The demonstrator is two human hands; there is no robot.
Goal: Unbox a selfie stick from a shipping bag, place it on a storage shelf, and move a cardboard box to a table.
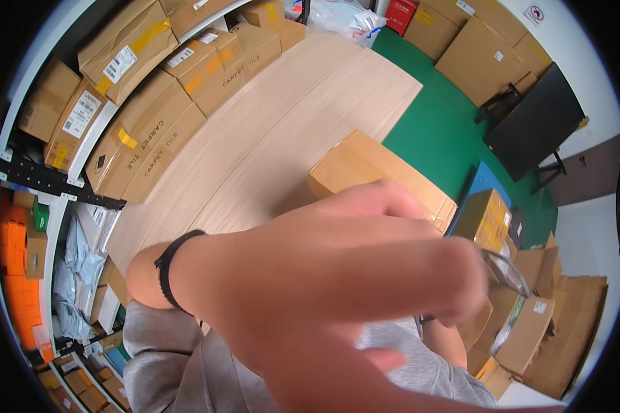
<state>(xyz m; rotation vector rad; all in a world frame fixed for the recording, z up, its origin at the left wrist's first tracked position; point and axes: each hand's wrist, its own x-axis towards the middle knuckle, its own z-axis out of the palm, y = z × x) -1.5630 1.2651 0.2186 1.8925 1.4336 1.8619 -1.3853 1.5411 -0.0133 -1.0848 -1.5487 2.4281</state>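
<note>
My left hand [337,275] is raised close to the camera and fills the middle of the view, blurred, with a black band [167,272] on its wrist. Its curled fingers point right and pinch a thin, shiny grey object [508,274] whose kind I cannot make out. Behind the hand a closed cardboard box [365,165] lies on a light wooden table [275,131]. Only a piece of my right forearm [449,341] shows below the left hand; the right hand itself is hidden. I wear a grey top [165,358].
Shelves on the left hold many cardboard boxes [151,131] and orange packs [17,275]. More boxes [530,323] are stacked at the right on the green floor [441,131]. A black board on a stand [537,124] leans at the far right.
</note>
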